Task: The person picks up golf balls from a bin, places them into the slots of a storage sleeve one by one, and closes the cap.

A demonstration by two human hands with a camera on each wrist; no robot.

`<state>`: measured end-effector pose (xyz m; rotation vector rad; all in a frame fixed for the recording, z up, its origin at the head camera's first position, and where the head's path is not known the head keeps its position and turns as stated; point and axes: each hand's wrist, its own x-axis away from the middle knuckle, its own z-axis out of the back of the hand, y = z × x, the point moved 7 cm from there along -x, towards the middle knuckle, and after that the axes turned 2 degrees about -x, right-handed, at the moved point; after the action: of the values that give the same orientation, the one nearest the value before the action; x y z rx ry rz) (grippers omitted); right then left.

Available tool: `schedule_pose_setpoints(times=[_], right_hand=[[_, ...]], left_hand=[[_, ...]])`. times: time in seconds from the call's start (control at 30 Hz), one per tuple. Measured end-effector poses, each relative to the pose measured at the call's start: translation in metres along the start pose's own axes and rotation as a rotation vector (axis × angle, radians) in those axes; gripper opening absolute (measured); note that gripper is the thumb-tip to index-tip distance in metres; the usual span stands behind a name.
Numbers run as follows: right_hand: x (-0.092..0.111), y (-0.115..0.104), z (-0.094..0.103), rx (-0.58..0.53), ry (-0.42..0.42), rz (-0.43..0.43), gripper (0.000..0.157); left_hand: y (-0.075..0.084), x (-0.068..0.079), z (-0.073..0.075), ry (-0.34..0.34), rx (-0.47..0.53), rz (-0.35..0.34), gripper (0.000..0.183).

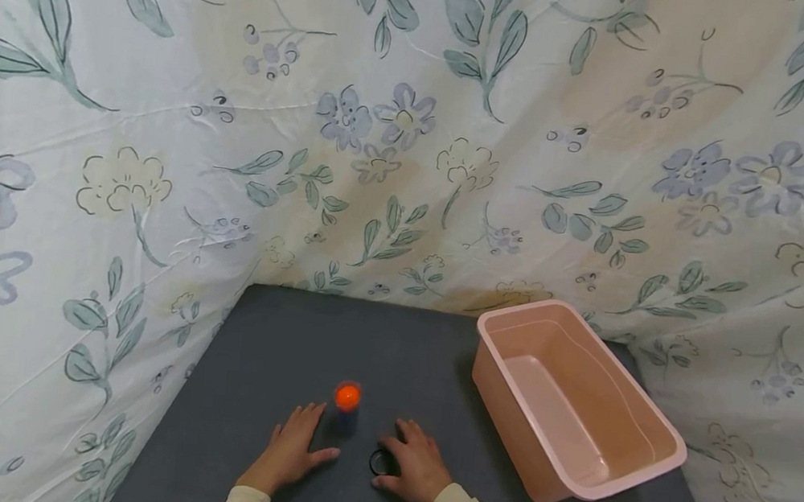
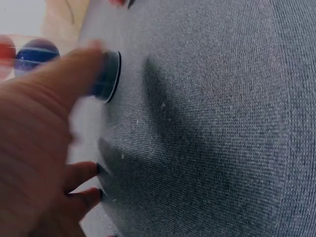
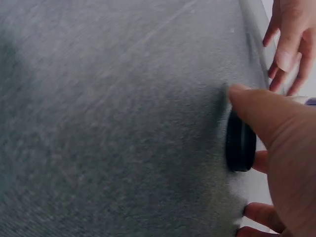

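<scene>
A clear cylinder (image 1: 347,414) stands upright on the dark table, with a bright orange ball (image 1: 348,396) at its top. Red and blue balls (image 2: 35,57) show inside it in the left wrist view, above a dark blue base (image 2: 109,79). My left hand (image 1: 292,449) is beside the cylinder's left, fingers spread, and its thumb overlaps the cylinder in the left wrist view. With thumb and fingers on opposite sides, my right hand (image 1: 418,464) holds a round black lid (image 3: 241,140) that lies flat, close on the tabletop.
A pink rectangular bin (image 1: 562,404) stands at the table's right, its top open. The dark cloth-covered table (image 1: 307,335) ends at a floral curtain (image 1: 396,161) behind and at both sides.
</scene>
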<state>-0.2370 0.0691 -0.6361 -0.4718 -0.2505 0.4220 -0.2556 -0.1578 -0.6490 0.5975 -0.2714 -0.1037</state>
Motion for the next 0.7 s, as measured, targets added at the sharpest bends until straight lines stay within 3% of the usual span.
schedule_pose_setpoints(times=[0.1,0.23,0.57,0.7], right_hand=[[-0.001,0.0,-0.003,0.019,-0.017,-0.002,0.058],[-0.002,-0.001,-0.004,0.026,-0.008,0.019,0.052],[-0.006,-0.01,0.011,-0.021,0.075,0.081,0.039],[-0.003,-0.017,0.024,-0.064,0.121,0.081,0.041]], left_hand=[[-0.005,0.0,-0.005,-0.059,-0.035,0.039,0.088],[-0.006,0.0,-0.003,-0.063,-0.025,0.05,0.088],[0.008,0.004,0.015,0.063,0.095,-0.085,0.094],[0.014,0.006,0.024,0.094,0.145,-0.106,0.098]])
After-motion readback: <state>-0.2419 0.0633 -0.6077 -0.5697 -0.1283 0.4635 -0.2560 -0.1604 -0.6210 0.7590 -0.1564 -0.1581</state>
